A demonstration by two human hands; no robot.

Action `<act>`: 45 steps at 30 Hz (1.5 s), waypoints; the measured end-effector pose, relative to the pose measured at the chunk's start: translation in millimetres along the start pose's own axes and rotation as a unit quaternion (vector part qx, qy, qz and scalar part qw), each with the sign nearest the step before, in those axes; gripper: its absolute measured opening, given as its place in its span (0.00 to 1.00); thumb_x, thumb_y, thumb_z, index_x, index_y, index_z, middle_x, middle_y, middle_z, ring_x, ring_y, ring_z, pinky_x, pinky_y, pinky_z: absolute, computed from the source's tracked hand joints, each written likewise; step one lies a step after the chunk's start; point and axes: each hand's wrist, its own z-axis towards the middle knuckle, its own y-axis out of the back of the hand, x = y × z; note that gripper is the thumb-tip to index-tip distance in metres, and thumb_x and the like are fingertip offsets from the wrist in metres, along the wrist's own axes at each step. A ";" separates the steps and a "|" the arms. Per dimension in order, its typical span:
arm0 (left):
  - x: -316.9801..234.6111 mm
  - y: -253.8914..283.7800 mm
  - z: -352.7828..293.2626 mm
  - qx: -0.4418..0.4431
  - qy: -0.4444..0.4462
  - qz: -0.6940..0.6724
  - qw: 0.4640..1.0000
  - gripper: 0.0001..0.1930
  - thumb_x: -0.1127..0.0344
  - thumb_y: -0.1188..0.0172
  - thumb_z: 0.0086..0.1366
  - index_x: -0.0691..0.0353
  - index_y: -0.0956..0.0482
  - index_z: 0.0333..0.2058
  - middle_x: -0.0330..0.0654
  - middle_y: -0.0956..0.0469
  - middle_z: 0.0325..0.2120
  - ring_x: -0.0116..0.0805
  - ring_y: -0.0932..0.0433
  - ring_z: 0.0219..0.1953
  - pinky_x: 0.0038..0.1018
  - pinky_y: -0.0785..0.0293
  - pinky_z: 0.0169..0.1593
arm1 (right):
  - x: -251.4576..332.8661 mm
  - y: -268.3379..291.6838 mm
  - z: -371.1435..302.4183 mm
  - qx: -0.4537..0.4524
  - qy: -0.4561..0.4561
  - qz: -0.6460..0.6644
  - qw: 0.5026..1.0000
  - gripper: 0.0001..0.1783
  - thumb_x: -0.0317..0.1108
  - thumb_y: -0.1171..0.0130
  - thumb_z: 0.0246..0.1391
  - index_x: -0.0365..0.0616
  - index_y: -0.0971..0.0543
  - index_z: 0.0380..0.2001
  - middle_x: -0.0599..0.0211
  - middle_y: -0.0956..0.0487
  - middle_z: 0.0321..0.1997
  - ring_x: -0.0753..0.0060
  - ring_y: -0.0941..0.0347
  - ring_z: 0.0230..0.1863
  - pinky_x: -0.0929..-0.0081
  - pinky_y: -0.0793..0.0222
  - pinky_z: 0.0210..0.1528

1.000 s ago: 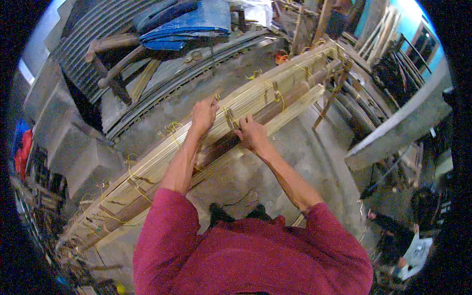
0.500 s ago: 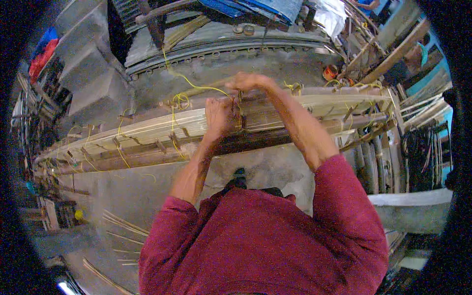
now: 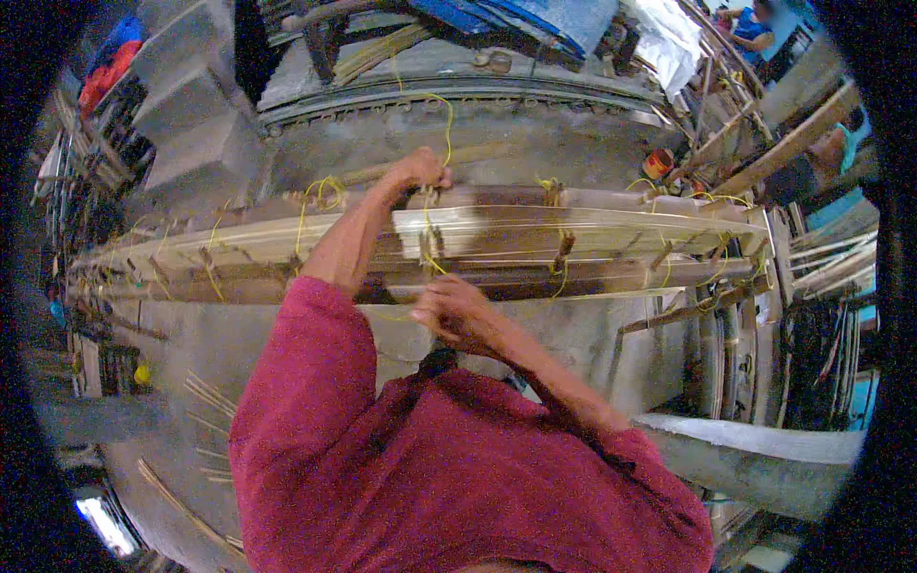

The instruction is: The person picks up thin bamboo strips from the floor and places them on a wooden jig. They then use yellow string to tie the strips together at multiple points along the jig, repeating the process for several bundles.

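Note:
A long, narrow bundle of pale thin strips (image 3: 363,244) stretches left to right across a wooden frame with pegs and yellow ties. At the far edge my left hand (image 3: 418,170) is closed, and a yellow cord (image 3: 449,124) runs up from it. My right hand (image 3: 457,310), on the near side just below the bundle, has its fingers curled together at the lower end of yellow cord that crosses the strips. The grip itself is blurred. Between my hands a short wooden peg (image 3: 427,244) stands against the strips.
Concrete steps (image 3: 186,115) rise at the far left. Corrugated sheets (image 3: 315,95) and a blue tarp (image 3: 516,24) lie beyond the frame. An orange container (image 3: 657,162) stands at the far right, near slanting planks (image 3: 793,138). A person (image 3: 753,33) is farther back. Loose sticks (image 3: 186,501) lie at lower left.
My right hand has moved from the far edge to the near side of the bundle. My left hand has gone to the far edge. The yellow cord now hangs from above to my left hand.

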 end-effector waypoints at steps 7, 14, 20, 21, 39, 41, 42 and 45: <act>-134.5 -27.8 -49.1 -0.271 -0.147 0.057 0.950 0.13 0.53 0.46 0.53 0.56 0.23 0.28 0.44 0.25 0.21 0.45 0.26 0.30 0.34 0.32 0.34 | -15.6 89.6 -80.9 -0.295 -0.238 -0.296 0.877 0.10 0.35 0.47 0.46 0.39 0.28 0.27 0.62 0.28 0.26 0.59 0.33 0.27 0.70 0.37 0.32; -145.9 -146.2 -18.8 -0.323 -0.114 -0.083 0.936 0.06 0.60 0.47 0.49 0.55 0.27 0.22 0.41 0.26 0.19 0.42 0.28 0.23 0.33 0.39 0.29 | -119.9 183.7 18.8 -0.142 -0.114 -0.086 0.980 0.17 0.41 0.57 0.54 0.38 0.27 0.32 0.58 0.30 0.21 0.60 0.33 0.29 0.70 0.38 0.34; -159.3 -119.5 -35.9 -0.400 -0.025 -0.023 0.916 0.07 0.63 0.49 0.49 0.53 0.27 0.15 0.43 0.29 0.13 0.42 0.32 0.17 0.34 0.46 0.29 | -170.1 174.0 13.5 -0.062 -0.242 0.352 0.902 0.14 0.43 0.52 0.52 0.43 0.29 0.32 0.80 0.38 0.13 0.79 0.43 0.15 0.79 0.41 0.27; -163.2 -112.6 -39.0 -0.430 -0.058 -0.013 0.901 0.08 0.63 0.49 0.49 0.53 0.27 0.15 0.44 0.29 0.12 0.42 0.32 0.17 0.34 0.47 0.30 | -163.2 177.6 8.2 -0.180 -0.190 0.514 0.817 0.13 0.43 0.51 0.52 0.44 0.30 0.31 0.83 0.41 0.13 0.83 0.47 0.13 0.81 0.43 0.25; -175.5 -14.4 24.6 -0.170 -0.070 -0.353 0.917 0.12 0.61 0.51 0.56 0.62 0.22 0.27 0.43 0.22 0.22 0.27 0.26 0.22 0.25 0.32 0.27 | -18.6 68.2 -85.8 -0.123 -0.173 0.351 0.912 0.11 0.35 0.48 0.49 0.36 0.26 0.27 0.61 0.25 0.24 0.70 0.29 0.27 0.72 0.33 0.32; -156.0 -33.4 71.1 -0.126 -0.075 -0.180 0.973 0.11 0.62 0.50 0.53 0.61 0.22 0.27 0.46 0.22 0.23 0.36 0.24 0.24 0.30 0.30 0.29 | -17.3 68.7 -83.5 -0.131 -0.194 0.336 0.912 0.12 0.36 0.48 0.49 0.36 0.26 0.27 0.62 0.25 0.24 0.69 0.29 0.27 0.72 0.33 0.32; -146.3 -52.1 90.2 -0.120 -0.094 -0.053 0.987 0.10 0.63 0.50 0.51 0.60 0.21 0.27 0.48 0.23 0.23 0.41 0.24 0.26 0.33 0.29 0.30 | -16.6 74.4 -82.1 -0.127 -0.222 0.324 0.911 0.13 0.37 0.48 0.49 0.36 0.26 0.26 0.63 0.26 0.22 0.73 0.30 0.24 0.74 0.34 0.29; -121.7 -110.0 122.1 -0.030 -0.055 -0.039 0.997 0.09 0.64 0.49 0.47 0.59 0.21 0.24 0.50 0.24 0.23 0.48 0.24 0.28 0.38 0.29 0.33 | -10.6 106.8 -82.2 -0.149 -0.296 0.424 0.843 0.10 0.34 0.47 0.50 0.37 0.28 0.23 0.73 0.32 0.16 0.86 0.41 0.16 0.84 0.44 0.18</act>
